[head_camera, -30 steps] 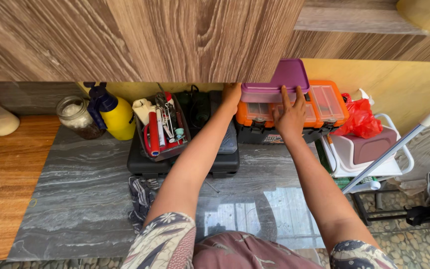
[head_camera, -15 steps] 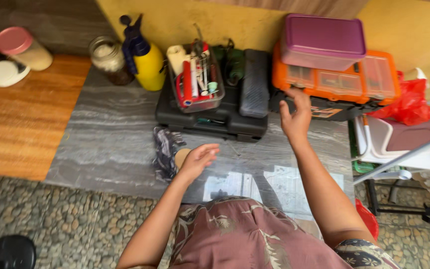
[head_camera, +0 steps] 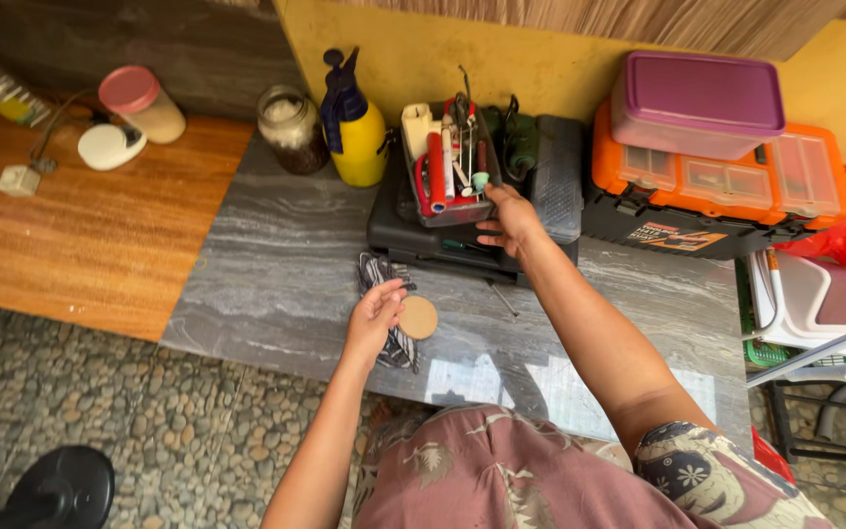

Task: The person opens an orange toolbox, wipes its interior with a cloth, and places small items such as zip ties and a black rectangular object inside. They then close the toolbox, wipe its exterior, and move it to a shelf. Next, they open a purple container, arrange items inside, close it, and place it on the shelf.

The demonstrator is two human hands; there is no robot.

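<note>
Here, the round disc (head_camera: 418, 317) lies just beside the left hand (head_camera: 374, 315).

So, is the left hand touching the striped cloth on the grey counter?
Touching. The head view shows the left hand resting on the striped cloth, its fingers overlapping the fabric with no gap, beside a round tan disc.

Grey marbled stone counter (head_camera: 276, 264) is the landmark. Left of it, adjoining: warm wood worktop (head_camera: 90, 240). Behind it: yellow wall (head_camera: 540, 69) w/ wood-grain cabinet edge (head_camera: 638, 20) above; dark panel (head_camera: 100, 44) behind the wood section. Below counter's front edge: pebble-pattern floor (head_camera: 100, 411). Daylight glare patches on counter's near right part.
</note>
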